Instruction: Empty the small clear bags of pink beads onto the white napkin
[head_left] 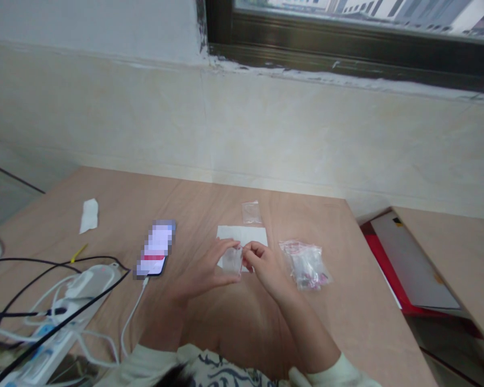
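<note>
Both my hands meet over the middle of the wooden table. My left hand and my right hand are closed in pinches on a small clear plastic bag held between them, its top edge at my fingertips. A white sheet of paper lies flat just behind my hands. Right of my right hand lies a heap of clear zip bags with red strips. A single small clear bag lies beyond the paper.
A phone on a white cable lies left of my hands. A power strip with black and white cables fills the near left corner. A folded white tissue lies far left. Red and grey folders sit beyond the table's right edge.
</note>
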{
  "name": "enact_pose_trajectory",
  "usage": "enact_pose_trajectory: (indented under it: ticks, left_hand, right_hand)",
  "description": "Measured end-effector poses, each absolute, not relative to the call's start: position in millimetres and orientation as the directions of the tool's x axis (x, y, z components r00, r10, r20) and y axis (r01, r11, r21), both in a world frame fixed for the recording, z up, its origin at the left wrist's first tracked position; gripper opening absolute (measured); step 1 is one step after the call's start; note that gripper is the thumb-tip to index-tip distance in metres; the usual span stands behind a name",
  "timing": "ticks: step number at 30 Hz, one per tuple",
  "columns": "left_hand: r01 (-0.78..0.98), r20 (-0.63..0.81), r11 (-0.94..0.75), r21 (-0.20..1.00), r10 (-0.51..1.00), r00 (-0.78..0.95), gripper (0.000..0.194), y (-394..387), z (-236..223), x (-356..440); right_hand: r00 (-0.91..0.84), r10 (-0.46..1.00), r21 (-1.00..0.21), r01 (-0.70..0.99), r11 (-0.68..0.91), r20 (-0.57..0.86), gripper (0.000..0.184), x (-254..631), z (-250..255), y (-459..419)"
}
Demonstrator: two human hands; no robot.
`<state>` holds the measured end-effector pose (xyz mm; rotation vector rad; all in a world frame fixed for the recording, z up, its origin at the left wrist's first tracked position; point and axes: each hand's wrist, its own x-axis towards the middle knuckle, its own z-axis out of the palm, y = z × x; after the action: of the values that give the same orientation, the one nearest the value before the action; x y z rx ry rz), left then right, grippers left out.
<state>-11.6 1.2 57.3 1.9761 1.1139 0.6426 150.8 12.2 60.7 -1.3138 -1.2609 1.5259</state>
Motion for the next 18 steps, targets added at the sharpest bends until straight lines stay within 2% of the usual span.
enact_pose_trajectory:
  ticks: [4,8,13,16,18]
  left_hand:
    - [0.525,0.102,-0.356,0.773,0.887,0.451,0.057,4.1,48.1,-19.4]
    - [0.535,0.13,-0.366,0.761,0.894,0.428,0.052,9.5,39.7,-20.7]
    - [0.524,0.212,-0.416,0.743,0.889,0.405,0.039,15.3,24.7,-19.1]
    - [0.527,0.21,-0.396,0.752,0.902,0.378,0.036,17.4,17.3,-20.2]
    - [0.546,0.198,-0.372,0.75,0.915,0.352,0.036,19.0,13.9,-22.7]
  right_hand:
    - [-0.302,0.905,-0.939,-0.079,-0.336,-0.298,0.014,145.7,52.5,21.6]
    - [-0.323,0.879,-0.903,-0.129,-0.409,-0.351,0.011,143.4,42.5,27.8]
    - [-0.252,0.901,-0.922,-0.069,-0.382,-0.354,0.012,143.5,35.7,32.7]
    - [-0.26,0.907,-0.935,-0.035,-0.352,-0.332,0.013,145.7,29.3,36.9]
    - [-0.201,0.938,-0.959,0.037,-0.279,-0.281,0.013,147.2,19.6,41.6]
